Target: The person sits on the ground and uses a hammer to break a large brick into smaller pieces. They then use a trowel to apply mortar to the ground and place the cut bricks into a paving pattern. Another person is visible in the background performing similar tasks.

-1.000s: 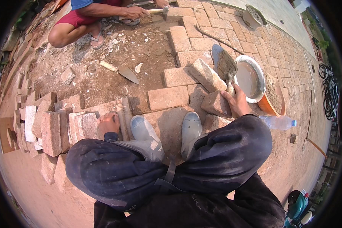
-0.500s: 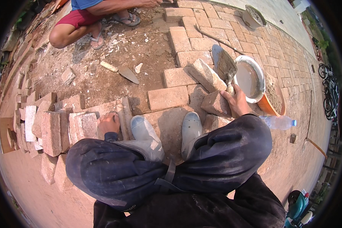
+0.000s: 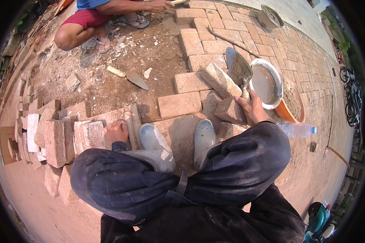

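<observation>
Head view: the person's dark trousers fill the lower part, knees apart, with grey boots planted between two groups of bricks. The left hand rests on the bricks beside the left boot, its fingers bent; I cannot tell whether they grip an edge. The right hand lies against a reddish brick right of the other boot, the handle of a mud-caked trowel between thumb and forefinger; how tightly they close on it cannot be told. The trowel's blade points away from the person, between a tilted, pale-faced brick and a white-rimmed bucket of greyish liquid. Just beside the bucket are an orange tub of sand and a plastic bottle lying down. Beyond the boots, a second trowel lies on the dirt. Farther off, laid pavers carry a thin rod and a pail, while a crouching co-worker holds a pale-handled tool.
</observation>
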{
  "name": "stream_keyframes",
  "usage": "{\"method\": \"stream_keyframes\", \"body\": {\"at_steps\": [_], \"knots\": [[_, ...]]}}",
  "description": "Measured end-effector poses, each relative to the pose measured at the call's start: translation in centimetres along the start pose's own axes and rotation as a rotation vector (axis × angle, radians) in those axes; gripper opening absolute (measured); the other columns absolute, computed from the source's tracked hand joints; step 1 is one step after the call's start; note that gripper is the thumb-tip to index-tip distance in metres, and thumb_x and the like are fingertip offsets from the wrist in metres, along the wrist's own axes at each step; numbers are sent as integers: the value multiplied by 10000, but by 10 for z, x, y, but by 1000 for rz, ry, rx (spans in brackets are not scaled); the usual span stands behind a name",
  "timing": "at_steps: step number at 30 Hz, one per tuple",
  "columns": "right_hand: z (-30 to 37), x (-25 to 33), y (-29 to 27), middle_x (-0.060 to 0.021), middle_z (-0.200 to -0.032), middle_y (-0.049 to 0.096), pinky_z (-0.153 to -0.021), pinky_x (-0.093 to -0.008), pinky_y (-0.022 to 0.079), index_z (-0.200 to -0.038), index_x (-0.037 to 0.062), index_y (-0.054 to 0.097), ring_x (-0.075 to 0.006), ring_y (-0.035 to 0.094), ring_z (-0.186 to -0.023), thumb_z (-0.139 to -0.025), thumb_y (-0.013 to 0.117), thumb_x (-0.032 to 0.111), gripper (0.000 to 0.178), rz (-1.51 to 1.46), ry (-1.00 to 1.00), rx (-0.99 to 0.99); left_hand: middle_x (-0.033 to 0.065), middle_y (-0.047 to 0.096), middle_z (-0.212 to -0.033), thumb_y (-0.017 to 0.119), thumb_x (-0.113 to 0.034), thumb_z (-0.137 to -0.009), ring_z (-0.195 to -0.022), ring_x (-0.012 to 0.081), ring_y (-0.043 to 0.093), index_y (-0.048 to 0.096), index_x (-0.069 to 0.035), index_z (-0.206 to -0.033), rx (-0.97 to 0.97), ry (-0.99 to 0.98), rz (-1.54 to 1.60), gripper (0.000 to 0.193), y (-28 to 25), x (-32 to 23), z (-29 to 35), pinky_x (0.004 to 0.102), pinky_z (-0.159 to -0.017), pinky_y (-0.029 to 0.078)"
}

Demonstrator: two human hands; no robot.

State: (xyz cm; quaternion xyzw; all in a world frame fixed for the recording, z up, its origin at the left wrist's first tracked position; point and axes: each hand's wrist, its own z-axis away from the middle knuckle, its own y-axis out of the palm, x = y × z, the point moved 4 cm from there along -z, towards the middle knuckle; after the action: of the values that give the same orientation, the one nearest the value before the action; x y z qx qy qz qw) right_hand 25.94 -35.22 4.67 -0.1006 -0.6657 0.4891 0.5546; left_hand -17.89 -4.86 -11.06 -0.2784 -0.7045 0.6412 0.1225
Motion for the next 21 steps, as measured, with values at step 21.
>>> {"method": "stream_keyframes", "body": {"at_steps": [21], "knots": [[2,-1,-4,-252,-984,678,-857,-417,487,-1105,-55,636,-348,660,-931,-811,810,258,464,0,25,17,52,737,-963,672,-266,-849,-917,272,657,743,-141,-897,11,5,-5,151,4,-2,-1,435,-916,405]]}}
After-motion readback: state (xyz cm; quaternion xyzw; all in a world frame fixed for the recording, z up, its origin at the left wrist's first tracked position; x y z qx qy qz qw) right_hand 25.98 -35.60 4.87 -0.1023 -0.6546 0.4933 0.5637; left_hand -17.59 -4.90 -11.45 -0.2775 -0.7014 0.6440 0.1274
